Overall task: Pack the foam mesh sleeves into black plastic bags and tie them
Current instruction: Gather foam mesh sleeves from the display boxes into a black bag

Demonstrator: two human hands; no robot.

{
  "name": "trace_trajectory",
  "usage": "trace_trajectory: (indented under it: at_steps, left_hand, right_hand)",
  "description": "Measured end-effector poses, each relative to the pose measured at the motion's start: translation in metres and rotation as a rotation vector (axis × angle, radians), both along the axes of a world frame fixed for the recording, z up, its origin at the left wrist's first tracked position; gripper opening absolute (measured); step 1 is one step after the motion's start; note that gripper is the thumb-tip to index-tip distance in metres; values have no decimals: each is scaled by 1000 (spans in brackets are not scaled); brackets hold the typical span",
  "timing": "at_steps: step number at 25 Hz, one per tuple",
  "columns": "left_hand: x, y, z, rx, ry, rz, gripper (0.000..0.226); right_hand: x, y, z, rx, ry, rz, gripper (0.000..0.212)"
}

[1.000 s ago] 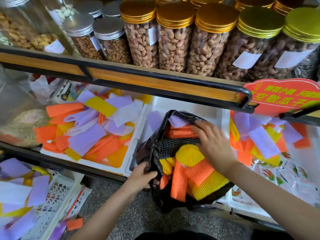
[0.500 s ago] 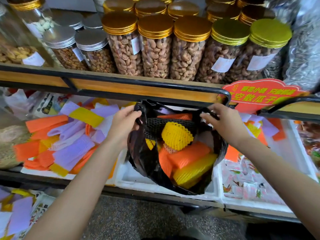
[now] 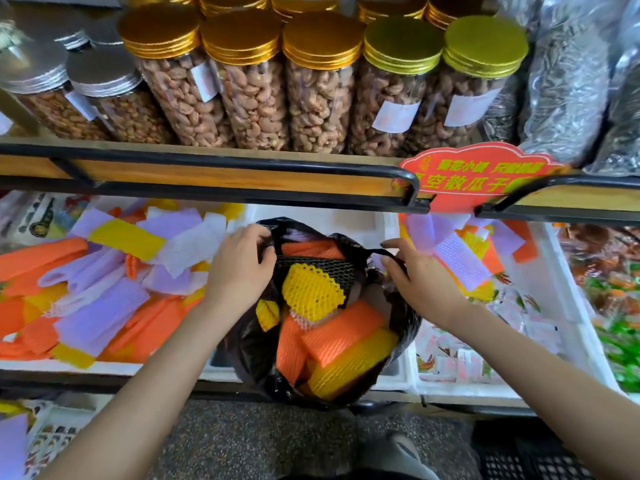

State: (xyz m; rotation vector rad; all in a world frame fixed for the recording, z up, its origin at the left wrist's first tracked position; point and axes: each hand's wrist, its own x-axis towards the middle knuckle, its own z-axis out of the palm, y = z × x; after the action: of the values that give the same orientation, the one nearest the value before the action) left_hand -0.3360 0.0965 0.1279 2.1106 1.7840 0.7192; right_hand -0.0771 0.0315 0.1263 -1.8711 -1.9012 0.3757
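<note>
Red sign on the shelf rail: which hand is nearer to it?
Right. The right hand grips the black bag by its right handle, just below and left of the red sign. The left hand grips the bag's left rim, farther left across its mouth.

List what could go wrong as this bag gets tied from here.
The black bag looks overfull: the yellow sleeve bulges at the mouth and may pop out when the left hand and right hand pull the handles together. The thin right handle looks stretched and might tear.
</note>
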Motion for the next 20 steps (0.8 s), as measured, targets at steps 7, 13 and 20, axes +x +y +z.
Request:
trace_trajectory:
  at_steps: [7,13,20]
  left_hand:
    - [140,-32,29,343,10,-280,29]
    - [286,-19,-58,90,138,-409,37]
    - [301,9,-169,-555,320,22,71]
  right_hand:
    - [124,-16,-59,54,133,-31,25]
    - [258,26,-144,-241,116,-268,56]
    - [272,74,-173,-412,520,-463,76]
